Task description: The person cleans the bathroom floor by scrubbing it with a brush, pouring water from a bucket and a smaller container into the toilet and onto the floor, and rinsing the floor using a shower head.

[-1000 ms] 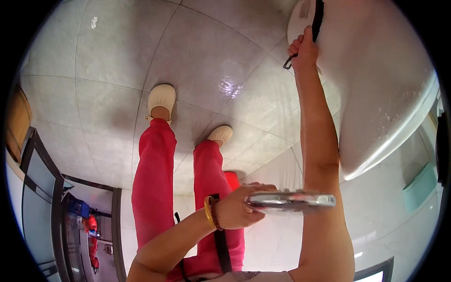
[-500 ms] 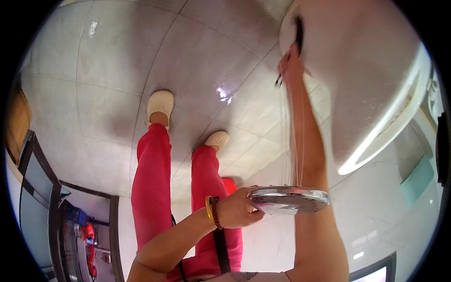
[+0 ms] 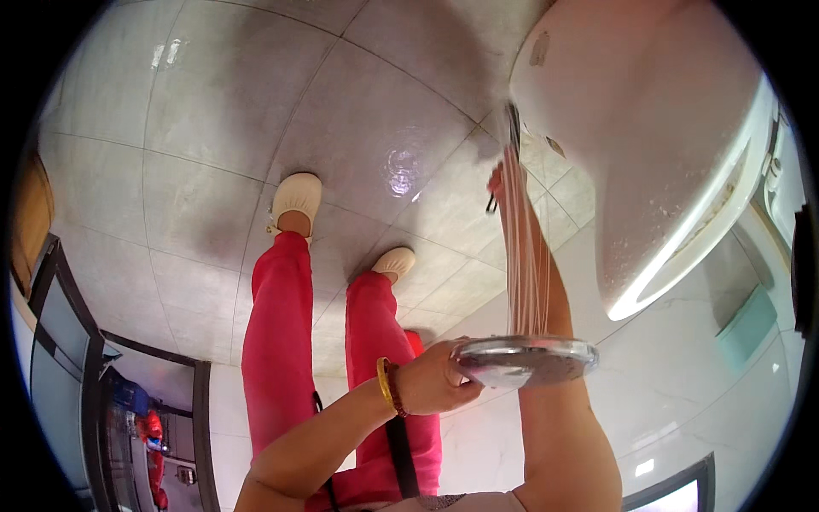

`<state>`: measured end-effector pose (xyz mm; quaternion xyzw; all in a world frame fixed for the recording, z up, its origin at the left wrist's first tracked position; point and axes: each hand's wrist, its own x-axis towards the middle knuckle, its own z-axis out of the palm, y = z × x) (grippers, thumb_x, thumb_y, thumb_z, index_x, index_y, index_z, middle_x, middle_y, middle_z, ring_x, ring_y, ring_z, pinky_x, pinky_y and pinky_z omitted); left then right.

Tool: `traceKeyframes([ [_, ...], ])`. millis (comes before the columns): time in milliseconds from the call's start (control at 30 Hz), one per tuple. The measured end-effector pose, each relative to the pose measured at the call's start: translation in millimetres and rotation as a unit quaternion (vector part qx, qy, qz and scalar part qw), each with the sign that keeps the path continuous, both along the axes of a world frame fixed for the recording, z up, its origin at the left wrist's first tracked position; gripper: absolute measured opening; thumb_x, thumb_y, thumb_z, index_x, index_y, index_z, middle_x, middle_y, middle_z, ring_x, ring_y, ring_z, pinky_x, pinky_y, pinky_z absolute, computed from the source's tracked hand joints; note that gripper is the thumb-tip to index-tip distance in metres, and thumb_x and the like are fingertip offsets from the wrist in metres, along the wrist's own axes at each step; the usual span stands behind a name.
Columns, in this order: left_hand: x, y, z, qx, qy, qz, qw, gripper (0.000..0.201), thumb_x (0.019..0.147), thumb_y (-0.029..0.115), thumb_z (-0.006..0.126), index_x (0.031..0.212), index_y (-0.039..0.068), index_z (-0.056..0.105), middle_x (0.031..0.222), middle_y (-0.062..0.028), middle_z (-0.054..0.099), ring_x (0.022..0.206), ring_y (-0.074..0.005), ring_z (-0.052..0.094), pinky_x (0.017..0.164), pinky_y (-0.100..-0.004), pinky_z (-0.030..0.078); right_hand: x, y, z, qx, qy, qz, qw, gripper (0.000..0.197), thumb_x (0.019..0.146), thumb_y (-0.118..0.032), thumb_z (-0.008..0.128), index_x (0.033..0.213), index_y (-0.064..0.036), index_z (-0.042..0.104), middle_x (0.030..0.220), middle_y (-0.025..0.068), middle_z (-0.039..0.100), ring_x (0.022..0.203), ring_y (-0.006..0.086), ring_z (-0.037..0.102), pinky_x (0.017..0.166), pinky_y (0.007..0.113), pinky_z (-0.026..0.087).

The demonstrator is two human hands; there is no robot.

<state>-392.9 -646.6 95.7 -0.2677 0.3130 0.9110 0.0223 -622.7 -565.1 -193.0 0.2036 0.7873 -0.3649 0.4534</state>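
Note:
My left hand [image 3: 437, 377], with a gold bangle and a dark bead bracelet at its wrist, is closed round a chrome round shower head [image 3: 529, 360]. Thin streams of water run from the shower head down along my right forearm and onto the brush. My right hand [image 3: 505, 179] is stretched out low beside the toilet and grips a black brush [image 3: 513, 126]. A dark end of the brush also sticks out below the fingers. Beside it on the right, the white toilet [image 3: 631, 162] shows a brownish patch on its side. Falling water partly blurs the brush and fingers.
Grey tiled floor [image 3: 213, 111] shines wet in places. My pink-trousered legs and cream shoes [image 3: 297, 194] stand left of the toilet. A pale green item [image 3: 747, 326] lies at the right wall. A dark-framed doorway [image 3: 203, 410] is at lower left.
My right hand with the brush has come off the toilet's side, moving down and left into the water streams. My left hand keeps the shower head in nearly the same place.

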Motion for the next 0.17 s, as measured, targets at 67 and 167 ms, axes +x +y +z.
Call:
traceKeyframes([
  [67,-1,0,-3,-0.281,0.082,-0.002,0.956,0.017,0.069,0.003,0.052,0.085,0.001,0.05,0.067,-0.0136,0.053,0.065,-0.022,0.05,0.063,-0.0296,0.042,-21,9,17,0.094,-0.043,-0.09,0.991,0.044,0.075,-0.051,0.052,0.056,-0.0134,0.041,0.04,-0.0021,0.018,0.03,0.0133,0.019,0.032,0.029,0.014],
  [167,12,10,-12,-0.29,0.095,-0.064,0.95,0.028,0.071,0.02,0.057,0.091,0.003,0.05,0.078,-0.0166,0.056,0.076,-0.0234,0.056,0.079,-0.0373,0.039,-40,10,14,0.059,-0.054,-0.038,0.996,0.048,0.073,-0.052,0.055,0.057,-0.0093,0.038,0.041,-0.0008,0.02,0.033,0.0142,0.021,0.035,0.033,0.016],
])
